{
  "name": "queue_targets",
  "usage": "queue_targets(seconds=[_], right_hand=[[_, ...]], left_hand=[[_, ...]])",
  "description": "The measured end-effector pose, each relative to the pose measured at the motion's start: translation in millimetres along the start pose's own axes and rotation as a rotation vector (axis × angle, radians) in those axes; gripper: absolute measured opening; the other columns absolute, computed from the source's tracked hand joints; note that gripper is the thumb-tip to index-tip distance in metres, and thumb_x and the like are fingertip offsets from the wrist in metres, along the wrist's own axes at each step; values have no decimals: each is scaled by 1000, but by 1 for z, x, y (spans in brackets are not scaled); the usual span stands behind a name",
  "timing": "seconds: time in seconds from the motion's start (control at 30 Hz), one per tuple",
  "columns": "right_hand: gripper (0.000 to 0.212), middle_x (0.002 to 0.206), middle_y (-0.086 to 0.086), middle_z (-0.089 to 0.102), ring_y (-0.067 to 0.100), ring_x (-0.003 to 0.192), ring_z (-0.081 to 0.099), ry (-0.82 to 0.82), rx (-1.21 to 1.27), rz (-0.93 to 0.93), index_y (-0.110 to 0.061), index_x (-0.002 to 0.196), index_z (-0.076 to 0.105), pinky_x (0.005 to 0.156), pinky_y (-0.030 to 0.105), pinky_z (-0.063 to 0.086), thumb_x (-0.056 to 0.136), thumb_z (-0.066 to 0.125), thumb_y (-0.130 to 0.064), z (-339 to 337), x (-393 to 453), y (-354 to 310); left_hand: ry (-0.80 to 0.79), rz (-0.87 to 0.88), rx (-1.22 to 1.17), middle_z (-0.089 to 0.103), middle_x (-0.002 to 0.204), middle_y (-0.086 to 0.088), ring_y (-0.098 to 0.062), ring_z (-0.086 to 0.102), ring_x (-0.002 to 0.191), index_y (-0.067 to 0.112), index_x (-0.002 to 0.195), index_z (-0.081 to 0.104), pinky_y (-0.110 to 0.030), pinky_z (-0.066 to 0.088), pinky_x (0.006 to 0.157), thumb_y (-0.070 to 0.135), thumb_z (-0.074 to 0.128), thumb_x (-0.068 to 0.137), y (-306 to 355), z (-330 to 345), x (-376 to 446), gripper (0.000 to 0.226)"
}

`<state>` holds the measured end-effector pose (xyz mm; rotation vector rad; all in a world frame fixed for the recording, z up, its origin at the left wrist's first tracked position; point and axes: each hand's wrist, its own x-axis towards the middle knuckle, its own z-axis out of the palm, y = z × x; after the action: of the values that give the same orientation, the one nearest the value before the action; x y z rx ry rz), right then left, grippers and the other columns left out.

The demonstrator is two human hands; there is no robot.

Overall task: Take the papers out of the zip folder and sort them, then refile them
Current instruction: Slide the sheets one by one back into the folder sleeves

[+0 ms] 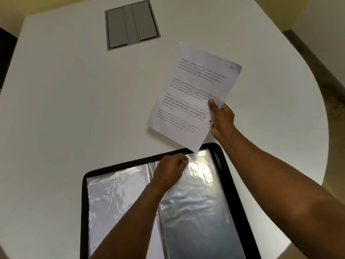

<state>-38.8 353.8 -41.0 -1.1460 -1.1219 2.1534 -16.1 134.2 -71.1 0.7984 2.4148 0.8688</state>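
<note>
The zip folder lies open on the white table near me, black-edged, with clear plastic sleeves on both sides of a spiral spine. My right hand holds printed papers above the table just beyond the folder; a smaller sheet overlaps a larger one marked "10" in its top corner. Thumb on top, fingers behind. My left hand pinches the top edge of the right-hand sleeve near the spine.
A grey recessed cable hatch with two flaps sits at the far side of the round white table. The table's curved edge runs down the right, with floor beyond.
</note>
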Motion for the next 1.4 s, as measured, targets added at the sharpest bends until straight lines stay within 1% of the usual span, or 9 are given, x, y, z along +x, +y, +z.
queue_targets(seconds=[0.2, 0.33, 0.47, 0.6, 0.7, 0.83, 1.07, 1.2, 1.4], right_hand=[[10, 99, 3, 73, 21, 90, 70, -39, -196, 51, -21, 94, 70, 83, 37, 58, 85, 74, -20, -3, 10, 23], [21, 102, 8, 72, 25, 92, 70, -98, -288, 96, -12, 106, 69, 79, 37, 58, 85, 74, -17, -16, 21, 20], [26, 102, 4, 72, 24, 94, 70, -141, -456, 60, -14, 111, 68, 85, 42, 58, 86, 73, -21, -27, 36, 11], [29, 105, 4, 73, 24, 97, 70, -207, -544, 41, -16, 112, 69, 89, 49, 56, 85, 75, -23, -31, 42, 9], [34, 112, 6, 71, 22, 97, 69, -275, -553, 74, -12, 117, 66, 85, 42, 58, 85, 74, -22, -29, 40, 9], [35, 110, 3, 68, 10, 84, 68, -384, -638, 87, -9, 120, 64, 64, 20, 56, 87, 72, -19, -25, 34, 11], [35, 109, 5, 70, 14, 87, 69, -562, -817, 140, -10, 117, 66, 70, 26, 58, 84, 75, -17, -28, 33, 12], [39, 110, 6, 71, 21, 95, 70, -612, -889, 179, -9, 120, 66, 78, 36, 59, 83, 75, -18, -32, 39, 10], [33, 103, 2, 73, 17, 89, 71, -730, -923, 291, -12, 114, 68, 74, 29, 60, 82, 76, -15, -23, 31, 15]], left_hand=[[43, 2, -73, 68, 76, 8, -4, 60, 72, 20, 94, 69, -17, 47, 64, 31, 61, 92, 2, -3, 7, 13], [25, -72, -144, 64, 71, 7, -4, 58, 66, 21, 96, 66, -21, 49, 66, 32, 67, 88, 1, -6, 11, 14], [-87, -114, -3, 62, 74, 8, -5, 58, 69, 23, 100, 60, -22, 46, 65, 41, 73, 81, -3, -13, 14, 29], [-135, -166, 89, 63, 80, 12, -3, 57, 73, 26, 97, 64, -15, 41, 64, 35, 71, 83, -17, -24, 11, 18], [-155, -187, 118, 67, 82, 10, -8, 62, 77, 25, 90, 67, -23, 48, 70, 25, 67, 85, -28, -33, 7, 5], [-134, -202, 109, 67, 79, 10, -8, 62, 75, 25, 84, 67, -25, 50, 71, 20, 66, 85, -35, -38, 2, 6], [-54, -196, 75, 65, 81, 10, -9, 60, 77, 22, 90, 65, -24, 48, 70, 23, 63, 89, -37, -35, -1, 3], [-94, -235, 59, 61, 76, 15, 0, 56, 72, 23, 90, 66, -14, 40, 63, 27, 66, 88, -43, -37, -2, 4], [-155, -231, 49, 66, 85, 9, -8, 60, 80, 22, 89, 65, -19, 44, 68, 23, 59, 91, -45, -39, 3, 6]])
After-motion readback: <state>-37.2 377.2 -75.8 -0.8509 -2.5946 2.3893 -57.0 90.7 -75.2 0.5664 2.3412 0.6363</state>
